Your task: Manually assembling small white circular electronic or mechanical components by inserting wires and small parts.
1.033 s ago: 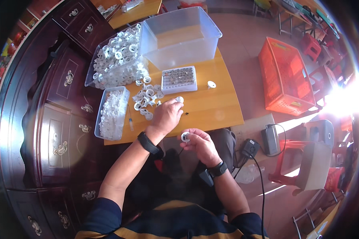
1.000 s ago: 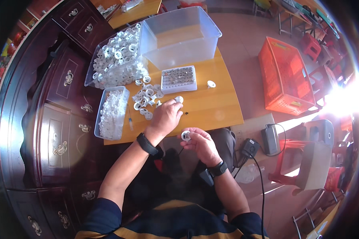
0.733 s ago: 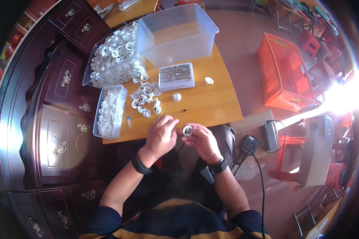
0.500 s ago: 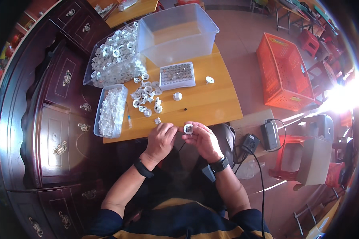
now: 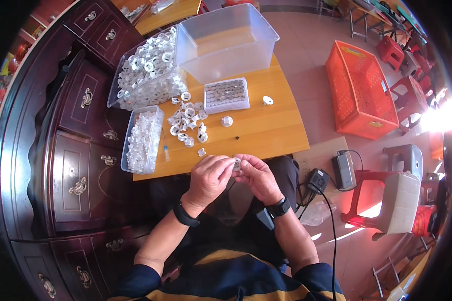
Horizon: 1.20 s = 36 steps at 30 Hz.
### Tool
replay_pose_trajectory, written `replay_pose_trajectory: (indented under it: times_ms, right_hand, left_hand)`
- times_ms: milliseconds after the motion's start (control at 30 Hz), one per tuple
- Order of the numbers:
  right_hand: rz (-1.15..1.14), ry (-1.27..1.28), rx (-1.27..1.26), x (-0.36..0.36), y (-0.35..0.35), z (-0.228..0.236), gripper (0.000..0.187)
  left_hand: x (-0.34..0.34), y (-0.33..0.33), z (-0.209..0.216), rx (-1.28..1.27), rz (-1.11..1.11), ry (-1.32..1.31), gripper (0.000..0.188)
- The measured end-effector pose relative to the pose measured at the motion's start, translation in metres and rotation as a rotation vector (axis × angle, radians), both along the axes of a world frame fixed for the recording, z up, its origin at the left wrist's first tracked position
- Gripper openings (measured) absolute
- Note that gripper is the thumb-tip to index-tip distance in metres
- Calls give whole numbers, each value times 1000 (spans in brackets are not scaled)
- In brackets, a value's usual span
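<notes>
A small round white plastic part [image 5: 237,164] with a dark middle is held just off the table's near edge. Thumb and fingers of my right hand [image 5: 261,178] are closed on its right side. My left hand [image 5: 209,179] pinches at its left edge, covering some of it; any smaller piece in those fingertips is hidden. Just beyond my left hand, a small white piece [image 5: 201,152] lies on the wooden table [image 5: 271,133]. Loose white ring-shaped parts [image 5: 188,119] are heaped farther off. A round white piece [image 5: 227,121] and a tiny black piece [image 5: 237,137] lie to their right.
A tray of round metallic pieces [image 5: 226,94] stands mid-table, with a white disc [image 5: 267,100] to its right. At left are a tub of small clear pieces [image 5: 142,143], a thin blue-tipped tool [image 5: 165,152] and a large bin of white rings [image 5: 148,67]. An orange crate [image 5: 361,93] sits on the floor.
My left hand has moved right and its fingertips now meet the round white part. My right thumb has come over the part, which showed its face more openly before.
</notes>
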State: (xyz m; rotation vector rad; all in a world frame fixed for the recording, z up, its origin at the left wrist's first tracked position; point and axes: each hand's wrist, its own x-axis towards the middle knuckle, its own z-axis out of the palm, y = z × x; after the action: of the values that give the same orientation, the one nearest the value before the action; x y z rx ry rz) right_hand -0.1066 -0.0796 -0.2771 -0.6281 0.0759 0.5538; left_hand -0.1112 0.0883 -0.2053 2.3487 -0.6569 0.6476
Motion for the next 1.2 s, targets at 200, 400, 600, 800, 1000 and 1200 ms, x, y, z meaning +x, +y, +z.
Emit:
replay_pose_trajectory:
  times_ms: [200, 400, 600, 800, 1000, 1200]
  right_hand:
    - [-9, -14, 28, -1, 0, -5, 26]
    - [-28, -74, -53, -2, 1, -6, 23]
    - [-40, -128, -146, -5, 3, -6, 23]
    - [-26, -236, -226, -7, 5, -3, 22]
    - [2, -292, -215, -7, 5, -1, 21]
    - [3, -281, -212, -7, 5, -4, 21]
  left_hand:
    - [2, -7, -5, 114, 52, -77, 17]
    - [-2, -9, 0, 136, 46, -5, 17]
    - [-2, -1, 2, 136, 8, 89, 14]
    - [0, 6, 2, -158, 75, 415, 14]
    - [-4, 14, -6, -369, 47, 642, 13]
    - [-10, 10, -14, -262, 117, 552, 10]
